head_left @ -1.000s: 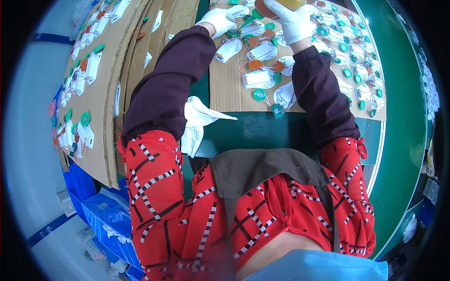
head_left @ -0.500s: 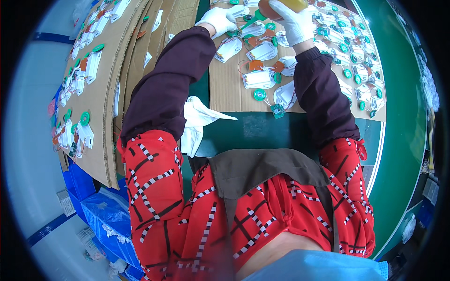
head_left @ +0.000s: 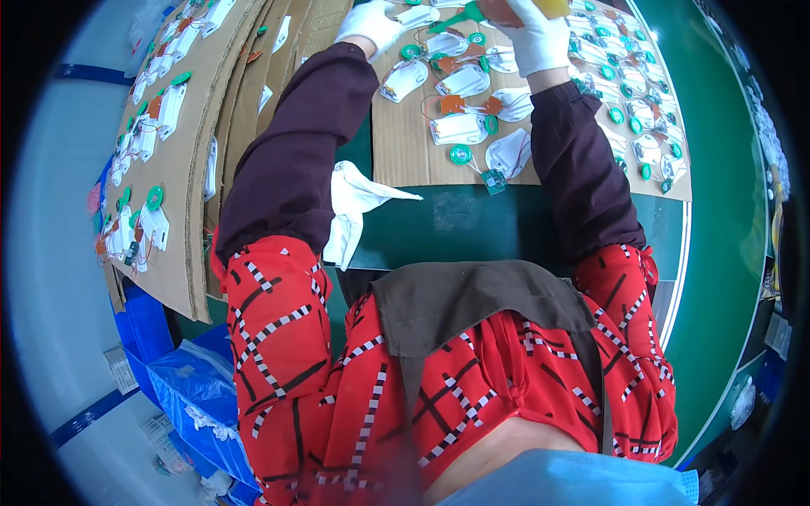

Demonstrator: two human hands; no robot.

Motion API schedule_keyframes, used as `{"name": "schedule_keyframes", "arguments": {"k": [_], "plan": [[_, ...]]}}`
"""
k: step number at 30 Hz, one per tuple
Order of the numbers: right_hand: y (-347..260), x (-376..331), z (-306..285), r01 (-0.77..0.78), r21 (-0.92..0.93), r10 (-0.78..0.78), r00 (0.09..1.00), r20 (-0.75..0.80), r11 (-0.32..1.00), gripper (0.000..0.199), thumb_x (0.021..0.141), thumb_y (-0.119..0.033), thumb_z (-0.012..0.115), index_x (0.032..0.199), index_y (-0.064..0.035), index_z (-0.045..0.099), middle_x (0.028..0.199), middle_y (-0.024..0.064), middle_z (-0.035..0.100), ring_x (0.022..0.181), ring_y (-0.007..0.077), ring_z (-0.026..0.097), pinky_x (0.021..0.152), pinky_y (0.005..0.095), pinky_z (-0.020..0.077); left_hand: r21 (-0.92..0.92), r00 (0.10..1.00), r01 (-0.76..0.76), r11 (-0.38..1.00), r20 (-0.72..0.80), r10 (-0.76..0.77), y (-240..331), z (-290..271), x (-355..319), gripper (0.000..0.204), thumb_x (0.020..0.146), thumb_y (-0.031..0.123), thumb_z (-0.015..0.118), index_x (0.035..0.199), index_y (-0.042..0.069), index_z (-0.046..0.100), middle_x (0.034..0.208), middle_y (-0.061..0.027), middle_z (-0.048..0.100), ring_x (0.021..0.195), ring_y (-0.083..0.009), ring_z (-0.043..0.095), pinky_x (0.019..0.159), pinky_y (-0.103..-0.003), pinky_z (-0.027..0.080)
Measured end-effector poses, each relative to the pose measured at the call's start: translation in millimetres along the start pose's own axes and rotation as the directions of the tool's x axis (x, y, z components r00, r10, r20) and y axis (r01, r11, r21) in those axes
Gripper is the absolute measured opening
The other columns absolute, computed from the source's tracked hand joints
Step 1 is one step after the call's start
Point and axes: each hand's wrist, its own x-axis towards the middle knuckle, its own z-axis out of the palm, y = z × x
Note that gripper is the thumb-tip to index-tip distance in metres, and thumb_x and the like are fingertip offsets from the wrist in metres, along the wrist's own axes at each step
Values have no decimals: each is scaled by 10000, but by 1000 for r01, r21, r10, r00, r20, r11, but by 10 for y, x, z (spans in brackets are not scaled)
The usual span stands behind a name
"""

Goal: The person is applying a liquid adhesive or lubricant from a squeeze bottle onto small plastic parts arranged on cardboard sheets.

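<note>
My right hand [head_left: 537,38], in a white glove, grips a squeeze bottle [head_left: 553,8] with yellowish contents. Its green nozzle [head_left: 460,17] points left and down over the white plastic casings; the top of the bottle is cut off by the picture's edge. Also gloved, my left hand [head_left: 371,27] is at the cardboard's far left corner. Its fingers are apart beside the end of a white casing [head_left: 418,16]; whether they touch it is unclear. Nearer me lie casings [head_left: 460,129] with green round speakers [head_left: 461,154], orange pieces [head_left: 452,104], thin wires and a small green circuit board [head_left: 494,180].
The casings lie on a cardboard sheet [head_left: 405,160] on the green table [head_left: 456,223]. A crumpled white cloth [head_left: 350,202] lies at the table's near left. More cardboard [head_left: 181,244] with similar parts stands at left, above blue bins [head_left: 190,379]. Another green surface [head_left: 717,219] runs along the right.
My left hand has shifted left and a little away from me. The bottle and my right hand have moved slightly left. The whole view has tilted a little.
</note>
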Motion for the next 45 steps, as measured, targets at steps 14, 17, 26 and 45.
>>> {"name": "schedule_keyframes", "arguments": {"k": [14, 17, 26, 45], "plan": [[-936, -103, -565, -251, 748, 109, 966, 234, 614, 427, 886, -325, 622, 1179, -39, 501, 1125, 117, 585, 1038, 311, 578, 870, 430, 528, -824, 899, -336, 456, -425, -106, 200, -128, -1213, 289, 761, 89, 700, 1042, 36, 655, 936, -72, 680, 846, -128, 634, 766, -256, 503], [-1123, -380, -745, -270, 669, 151, 961, 231, 693, 451, 899, -355, 594, 1199, -32, 497, 1140, 126, 591, 1010, 297, 597, 837, 412, 545, -802, 953, -281, 527, -299, 52, 407, 102, -1547, 226, 787, 53, 678, 1006, 6, 655, 919, -47, 670, 799, -93, 613, 718, -228, 497], [-882, -689, -1586, -236, 655, 187, 972, 145, 717, 451, 884, -242, 628, 1247, -42, 453, 1211, 138, 549, 1126, 301, 545, 952, 470, 482, 97, 844, -531, 842, -22, 535, 1163, 558, -1927, 215, 757, 294, 656, 848, 99, 665, 838, -97, 613, 850, -265, 571, 725, -381, 469], [-833, -690, -1581, -324, 723, 231, 946, 228, 610, 483, 879, -279, 635, 1243, -42, 423, 1225, 170, 525, 1126, 323, 542, 899, 493, 522, 227, 766, -609, 760, -79, 638, 1017, 690, -1833, 82, 818, 135, 576, 885, 151, 621, 854, -110, 612, 786, -262, 637, 602, -405, 500]]}}
